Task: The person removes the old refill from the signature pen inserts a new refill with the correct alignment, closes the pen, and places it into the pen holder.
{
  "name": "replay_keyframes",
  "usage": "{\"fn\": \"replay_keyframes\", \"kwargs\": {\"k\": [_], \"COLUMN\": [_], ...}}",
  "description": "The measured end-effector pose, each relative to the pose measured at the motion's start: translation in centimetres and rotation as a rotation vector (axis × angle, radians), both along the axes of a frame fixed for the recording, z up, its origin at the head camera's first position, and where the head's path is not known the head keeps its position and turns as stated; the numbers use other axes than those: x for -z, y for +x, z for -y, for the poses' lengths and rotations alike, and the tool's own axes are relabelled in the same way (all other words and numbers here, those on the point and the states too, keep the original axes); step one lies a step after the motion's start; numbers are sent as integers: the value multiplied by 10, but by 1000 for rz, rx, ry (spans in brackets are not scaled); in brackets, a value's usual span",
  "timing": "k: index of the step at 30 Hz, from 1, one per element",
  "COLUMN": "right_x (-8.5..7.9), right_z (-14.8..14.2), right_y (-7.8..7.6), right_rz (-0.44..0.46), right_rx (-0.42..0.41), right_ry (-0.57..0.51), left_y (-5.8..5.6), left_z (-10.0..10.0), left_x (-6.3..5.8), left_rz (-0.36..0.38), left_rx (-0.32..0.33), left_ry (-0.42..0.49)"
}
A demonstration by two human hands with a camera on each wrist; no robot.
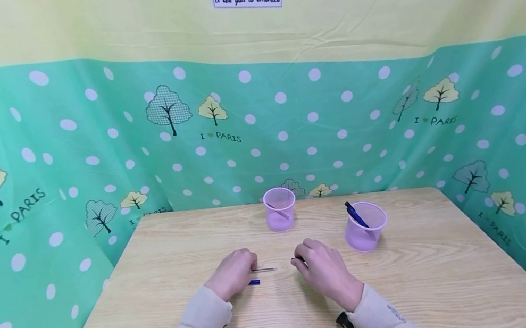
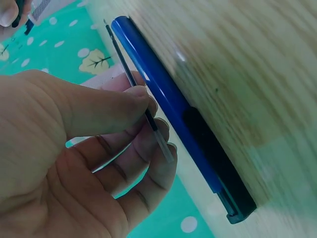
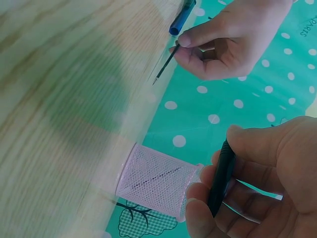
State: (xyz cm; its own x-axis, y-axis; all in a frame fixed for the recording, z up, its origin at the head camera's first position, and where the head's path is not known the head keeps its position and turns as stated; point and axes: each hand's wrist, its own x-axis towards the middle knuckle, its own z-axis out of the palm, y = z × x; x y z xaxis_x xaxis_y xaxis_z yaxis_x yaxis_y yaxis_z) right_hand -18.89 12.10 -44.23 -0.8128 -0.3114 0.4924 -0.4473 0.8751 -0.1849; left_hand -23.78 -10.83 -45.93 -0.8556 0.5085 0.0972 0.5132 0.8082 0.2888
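Between thumb and fingertips, my left hand pinches a thin pen refill, dark along most of its length with a clear tail end. Its metal tip points right, toward the other hand, in the head view. Beside the left fingers lies a blue pen barrel with a black clip, on the table. My right hand holds a short black ribbed pen piece between thumb and curled fingers. The two hands are a short way apart, low over the table.
A purple mesh pen cup with a slim item inside stands behind the hands. Right of it, another purple cup holds a blue pen. A polka-dot curtain hangs behind the wooden table.
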Motion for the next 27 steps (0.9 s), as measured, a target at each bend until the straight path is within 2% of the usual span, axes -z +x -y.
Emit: {"fn": "replay_keyframes", "kwargs": {"k": [5, 17, 27], "right_x": [1, 1, 1], "right_z": [0, 1, 1], "right_y": [0, 0, 0], "right_rz": [8, 18, 3], "right_rx": [1, -1, 2], "right_ry": [0, 10, 5], "left_y": [-1, -4, -4], "left_z": [-2, -1, -1], "left_x": [0, 3, 0], "left_rz": [23, 5, 1], "left_rx": [10, 33, 39], "left_ry": [-7, -15, -5]}}
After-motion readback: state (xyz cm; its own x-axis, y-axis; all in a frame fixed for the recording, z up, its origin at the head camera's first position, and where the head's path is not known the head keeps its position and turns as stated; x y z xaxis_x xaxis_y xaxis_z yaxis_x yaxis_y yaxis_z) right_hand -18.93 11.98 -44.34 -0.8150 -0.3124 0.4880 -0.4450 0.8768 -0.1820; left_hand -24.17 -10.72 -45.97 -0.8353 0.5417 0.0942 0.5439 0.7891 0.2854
